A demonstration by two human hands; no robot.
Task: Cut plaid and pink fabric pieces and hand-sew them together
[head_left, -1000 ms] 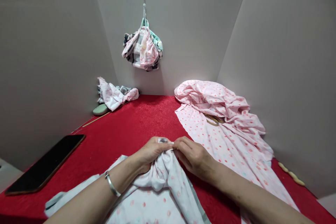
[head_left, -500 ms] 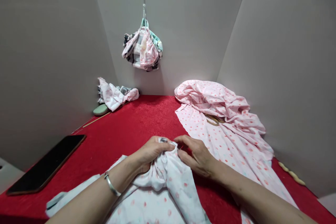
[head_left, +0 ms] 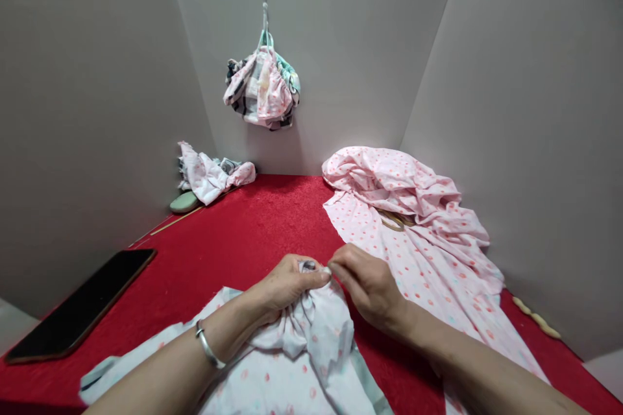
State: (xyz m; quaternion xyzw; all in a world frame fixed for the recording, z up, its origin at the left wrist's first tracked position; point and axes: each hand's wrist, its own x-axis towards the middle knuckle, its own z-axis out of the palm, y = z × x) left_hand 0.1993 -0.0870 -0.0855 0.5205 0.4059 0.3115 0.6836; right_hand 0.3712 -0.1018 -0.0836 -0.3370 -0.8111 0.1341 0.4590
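The left hand (head_left: 292,284) is clamping the gathered dotted cloth (head_left: 316,331), the right hand (head_left: 370,286) is pinching its top beside it, and a pink cloth (head_left: 413,253) is lying loose and unfolded nearby.

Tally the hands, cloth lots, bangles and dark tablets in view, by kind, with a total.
Hands: 2 (left hand, right hand)
Cloth lots: 4 (held white dotted cloth, pink dotted cloth, crumpled cloth bundle, hanging cloth bundle)
Bangles: 1 (metal bangle)
Dark tablets: 1 (dark tablet)
Total: 8
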